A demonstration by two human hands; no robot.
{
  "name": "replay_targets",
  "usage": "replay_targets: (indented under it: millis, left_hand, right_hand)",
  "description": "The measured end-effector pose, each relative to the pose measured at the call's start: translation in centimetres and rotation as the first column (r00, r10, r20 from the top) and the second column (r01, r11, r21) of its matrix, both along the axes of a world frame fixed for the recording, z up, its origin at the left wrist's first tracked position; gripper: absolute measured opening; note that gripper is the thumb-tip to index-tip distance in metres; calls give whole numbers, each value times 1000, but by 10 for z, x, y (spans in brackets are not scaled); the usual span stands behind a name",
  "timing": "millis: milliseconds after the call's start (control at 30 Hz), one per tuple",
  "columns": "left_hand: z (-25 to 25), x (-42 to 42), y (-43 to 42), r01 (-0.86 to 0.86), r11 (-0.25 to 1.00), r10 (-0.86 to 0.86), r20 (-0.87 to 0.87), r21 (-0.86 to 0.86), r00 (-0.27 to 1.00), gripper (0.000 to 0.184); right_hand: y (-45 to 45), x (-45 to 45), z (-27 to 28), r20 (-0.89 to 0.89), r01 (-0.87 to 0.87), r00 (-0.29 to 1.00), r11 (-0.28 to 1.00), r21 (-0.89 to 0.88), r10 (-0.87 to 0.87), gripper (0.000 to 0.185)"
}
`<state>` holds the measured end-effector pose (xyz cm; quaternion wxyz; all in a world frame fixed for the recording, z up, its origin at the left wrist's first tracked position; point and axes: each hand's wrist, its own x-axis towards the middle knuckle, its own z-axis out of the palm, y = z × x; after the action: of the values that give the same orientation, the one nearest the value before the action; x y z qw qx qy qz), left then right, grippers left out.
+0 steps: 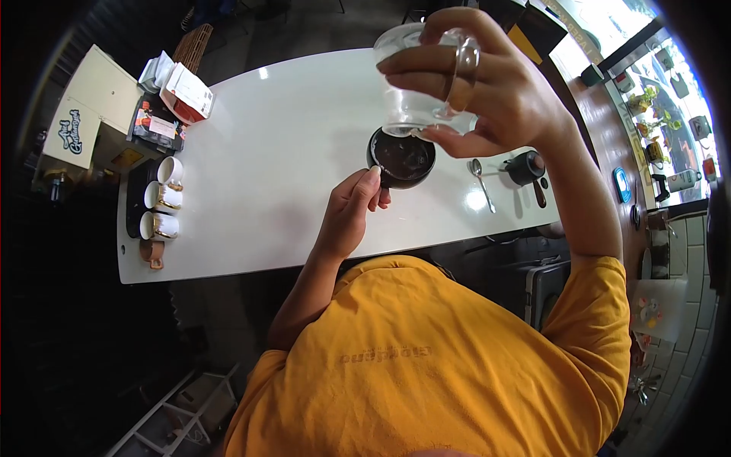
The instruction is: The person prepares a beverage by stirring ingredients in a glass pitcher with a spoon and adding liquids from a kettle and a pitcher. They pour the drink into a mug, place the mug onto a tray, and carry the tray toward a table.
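My left hand (352,204) is closed on the handle of a dark cup (402,181), with the thumb at its rim. The cup's inside looks dark and glossy with small bright spots; I cannot tell how full it is. Above it, my right hand (499,95) grips a clear glass pitcher (400,99), its fingers around the body and handle. The pitcher is tilted, and its lower edge is right over the cup's far rim. No clear stream shows between them. To the right, a metal spoon (481,183) lies on the white table (274,167).
A dark tool with a round head (524,167) lies beside the spoon. White cups with gold trim (161,196) and a small brown cup (152,254) line the left edge. Paper packets (186,93) stand at the back left, near a cream cabinet (91,107).
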<state>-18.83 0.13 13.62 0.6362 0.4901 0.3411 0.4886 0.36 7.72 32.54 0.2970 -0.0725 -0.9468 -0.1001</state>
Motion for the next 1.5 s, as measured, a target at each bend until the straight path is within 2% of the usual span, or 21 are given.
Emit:
replay_targets:
  millis: [133, 200, 267, 333, 367, 433, 467, 533, 567, 633, 667, 733, 833, 1000, 1133, 1500]
  left_hand:
    - [-3, 0, 1, 33, 999, -33, 7, 27, 999, 39]
    - [-3, -1, 2, 53, 998, -53, -3, 40, 999, 39]
    - [-5, -2, 3, 67, 996, -67, -8, 50, 998, 38]
    - [-8, -2, 5, 75, 994, -71, -52, 75, 996, 37]
    - [-11, -2, 6, 78, 995, -74, -54, 68, 996, 37]
    - [-21, -3, 7, 71, 997, -69, -61, 24, 996, 36]
    - [-26, -4, 9, 74, 997, -72, -65, 18, 995, 36]
    - [-37, -6, 11, 72, 997, -70, -91, 18, 993, 37]
    - [-42, -7, 12, 74, 997, -73, -96, 11, 993, 37]
    - [-53, -7, 15, 64, 998, -62, -101, 12, 993, 37]
    - [-58, -7, 16, 71, 997, -70, -105, 5, 992, 37]
    - [-67, -6, 18, 47, 999, -47, -113, -3, 992, 36]
    - [-82, -6, 22, 30, 999, -32, -98, -21, 995, 37]
    - [-100, -6, 27, 16, 999, -19, -86, -30, 996, 37]
    - [-113, -7, 30, 1, 997, -5, -59, -79, 998, 36]
    - [-133, -9, 33, -39, 989, 31, -60, -140, 998, 34]
  right_hand:
    - [9, 9, -11, -78, -37, 996, 998, 55, 42, 35]
    - [3, 13, -13, -73, 82, 994, 995, -60, -87, 35]
    - [10, 26, -23, -236, 187, 954, 982, -6, -183, 35]
    - [15, 46, -41, -315, 362, 880, 931, -36, -355, 37]
    - [12, 48, -52, -315, 365, 878, 930, -42, -359, 37]
    - [4, 49, -77, -554, 321, 628, 831, -455, -546, 29]
    - [0, 53, -90, -554, 321, 625, 827, -461, -551, 29]
    - [-7, 69, -120, -587, 144, 321, 651, -746, -743, 31]
    - [-9, 77, -139, -583, 141, 316, 645, -751, -748, 31]
    - [-12, 96, -180, -497, -25, 106, 497, -867, -861, 35]
    - [-13, 106, -206, -452, -22, 64, 452, -892, -890, 41]
    - [-23, 109, -239, -362, -72, -16, 363, -929, -932, 41]
    - [-35, 111, -281, -238, -195, -69, 248, -949, -969, 40]
    - [-44, 108, -317, -211, -225, -97, 228, -947, -973, 40]
    - [-47, 105, -320, -176, -213, -87, 191, -958, -980, 41]
    - [-43, 101, -333, -175, -295, -87, 193, -936, -981, 42]
